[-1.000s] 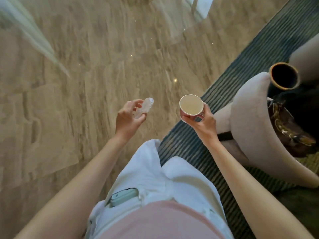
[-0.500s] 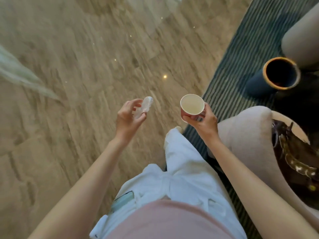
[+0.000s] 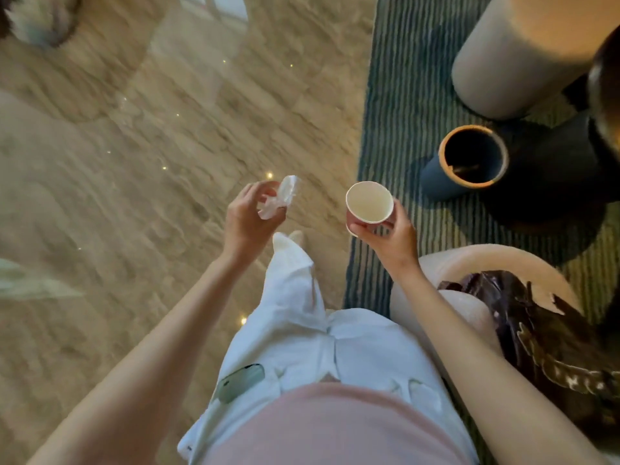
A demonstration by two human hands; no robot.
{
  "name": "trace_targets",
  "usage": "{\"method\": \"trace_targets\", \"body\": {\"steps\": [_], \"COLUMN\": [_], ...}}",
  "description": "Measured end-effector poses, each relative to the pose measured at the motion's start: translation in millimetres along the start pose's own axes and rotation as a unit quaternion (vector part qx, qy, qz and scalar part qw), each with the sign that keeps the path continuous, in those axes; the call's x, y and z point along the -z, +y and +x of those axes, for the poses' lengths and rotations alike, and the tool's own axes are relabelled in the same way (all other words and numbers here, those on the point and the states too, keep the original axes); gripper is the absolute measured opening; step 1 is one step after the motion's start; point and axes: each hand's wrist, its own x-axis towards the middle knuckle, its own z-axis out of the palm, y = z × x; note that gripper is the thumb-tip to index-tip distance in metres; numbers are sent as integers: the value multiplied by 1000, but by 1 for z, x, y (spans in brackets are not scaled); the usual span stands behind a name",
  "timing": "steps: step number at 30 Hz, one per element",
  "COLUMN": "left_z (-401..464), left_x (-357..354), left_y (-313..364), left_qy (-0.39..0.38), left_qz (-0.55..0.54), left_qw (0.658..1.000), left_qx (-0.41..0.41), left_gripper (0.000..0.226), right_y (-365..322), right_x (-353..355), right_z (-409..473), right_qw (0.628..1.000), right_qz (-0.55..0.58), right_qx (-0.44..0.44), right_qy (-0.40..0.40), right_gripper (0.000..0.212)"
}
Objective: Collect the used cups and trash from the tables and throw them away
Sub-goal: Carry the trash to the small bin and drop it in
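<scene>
My right hand [image 3: 385, 239] grips a paper cup [image 3: 368, 204] upright from below; the cup is white inside and reddish outside and looks empty. My left hand [image 3: 246, 218] pinches a crumpled white tissue [image 3: 280, 199] between thumb and fingers, at the same height as the cup and a short way left of it. A dark round bin [image 3: 469, 162] with an orange rim stands open on the striped carpet, up and to the right of the cup.
Polished beige stone floor [image 3: 134, 179] fills the left. A dark striped carpet [image 3: 396, 95] runs down the right. A pale curved chair [image 3: 496, 260] holding a brown patterned bag [image 3: 543, 333] is beside my right arm. A big beige cylinder [image 3: 513, 52] stands beyond the bin.
I have walked forward: the bin and chair have slid down and nearer in view. Both hands keep their hold on tissue and cup.
</scene>
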Motion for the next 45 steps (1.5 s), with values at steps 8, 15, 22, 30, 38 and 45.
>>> {"method": "trace_targets", "body": {"steps": [8, 15, 22, 30, 38, 45], "left_z": [198, 303, 387, 447, 500, 523], "left_x": [-49, -135, -252, -373, -477, -568], "left_y": [10, 49, 111, 187, 245, 265], "left_qy": [-135, -264, -368, -463, -587, -684], "left_qz": [-4, -14, -15, -7, 12, 80], "left_qw": [988, 955, 918, 872, 788, 649], "left_qx": [-69, -133, -149, -159, -183, -325], "left_gripper": [37, 34, 32, 34, 30, 37], "right_y": [-20, -14, -8, -15, -12, 9], "right_x": [5, 39, 107, 181, 195, 193], "right_z": [120, 179, 268, 342, 401, 449], "right_qw": [985, 930, 888, 850, 748, 614], "right_qz": [37, 117, 155, 135, 176, 229], "right_qx": [-59, -149, -178, -201, -269, -351], "right_qy": [160, 315, 395, 469, 581, 669], "right_gripper": [60, 61, 61, 66, 70, 70]}}
